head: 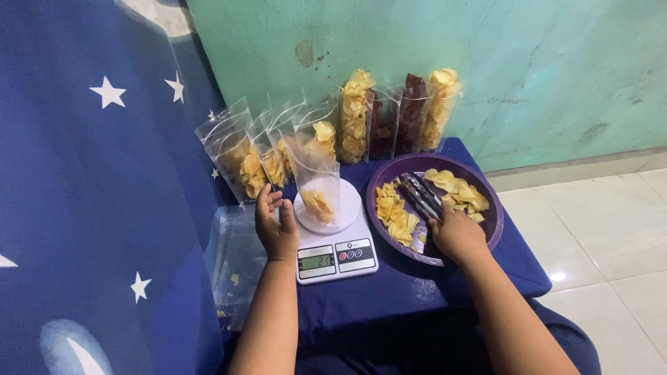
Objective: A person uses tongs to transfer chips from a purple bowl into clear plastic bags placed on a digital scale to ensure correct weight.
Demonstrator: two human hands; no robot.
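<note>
Clear bag (316, 182) of yellow chips is stood on white scale (332, 239) on bench, steadied by half-open left hand (276, 226). Metal tongs (421, 195) in purple bowl (495, 222) are gripped by closed right hand (456, 236).

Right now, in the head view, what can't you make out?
- Scale: the display digits are too small to read reliably.
- Right hand: its fingers and its grip on the tongs are hidden by the back of the hand.
- Dark bags at the back: contents too dim to identify.
- Left hand: contact with the bag on the scale is unclear.
</note>
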